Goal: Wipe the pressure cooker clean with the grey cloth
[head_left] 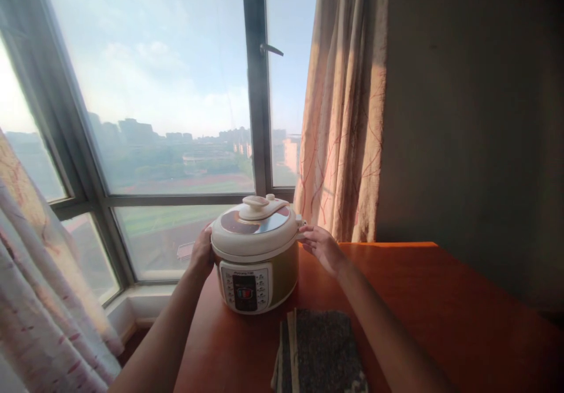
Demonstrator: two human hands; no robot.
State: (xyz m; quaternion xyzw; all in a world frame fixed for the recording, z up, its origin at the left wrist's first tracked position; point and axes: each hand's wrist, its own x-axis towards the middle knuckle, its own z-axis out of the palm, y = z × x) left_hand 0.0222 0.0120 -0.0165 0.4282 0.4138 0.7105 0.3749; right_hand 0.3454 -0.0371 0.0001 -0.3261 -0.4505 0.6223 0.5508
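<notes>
Forearms reach forward from the bottom edge of the view, one on each side. Nearest the viewer, a dark speckled mat (324,349) lies flat on the reddish-brown wooden surface (418,299), with what may be thin pale slats or boards stacked along its left side; the low angle makes this hard to tell.

Just beyond the mat stands a cream and olive electric pressure cooker (255,252), upright near the left edge of the surface, its control panel with buttons and a small display facing the viewer. Its lid is on, topped by a pale handle across a brown and silver disc.

The left hand (202,255) rests against the cooker's left side, fingers curved around the body just below the lid rim. The right hand (324,246) is at the right side, fingers loosely spread and reaching to the small side handle; whether the fingertips actually touch it is not clear.

Behind the cooker, a large window (167,117) shows hazy sky, distant buildings and green ground. A peach patterned curtain (348,111) hangs to the right of the window, another pale curtain (39,299) at the near left, and a dim plain wall (476,123) fills the right.
</notes>
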